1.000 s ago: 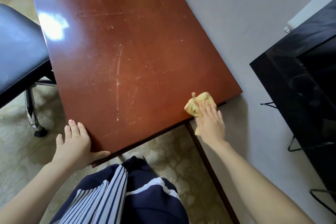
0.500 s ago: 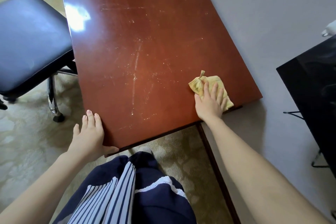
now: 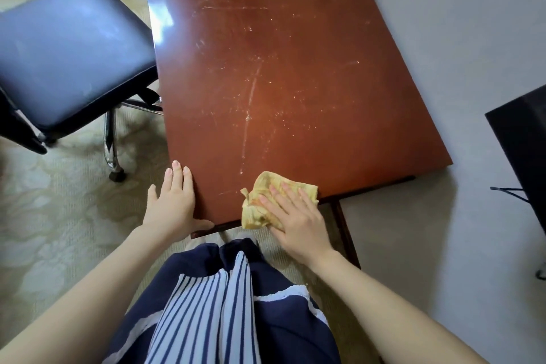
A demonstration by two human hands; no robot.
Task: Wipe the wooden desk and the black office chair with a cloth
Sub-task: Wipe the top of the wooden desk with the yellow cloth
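Note:
The reddish wooden desk (image 3: 295, 74) fills the upper middle, its top scratched and streaked. A crumpled yellow cloth (image 3: 260, 204) lies on the desk's near edge and hangs partly over it. My right hand (image 3: 295, 219) presses flat on the cloth with fingers spread. My left hand (image 3: 171, 204) rests on the desk's near left corner, fingers along the side edge and thumb on the front edge. The black office chair (image 3: 71, 50) stands to the left of the desk, with its padded seat and chrome legs showing.
Beige patterned carpet (image 3: 59, 230) lies under the chair and beside me. A pale wall (image 3: 458, 23) runs along the desk's right side. A black piece of furniture (image 3: 523, 139) juts in at the right edge. My dark skirt and striped top are at the bottom.
My right hand has slid the cloth leftwards along the desk's near edge, from near the right corner towards my left hand. The left hand has stayed on the corner.

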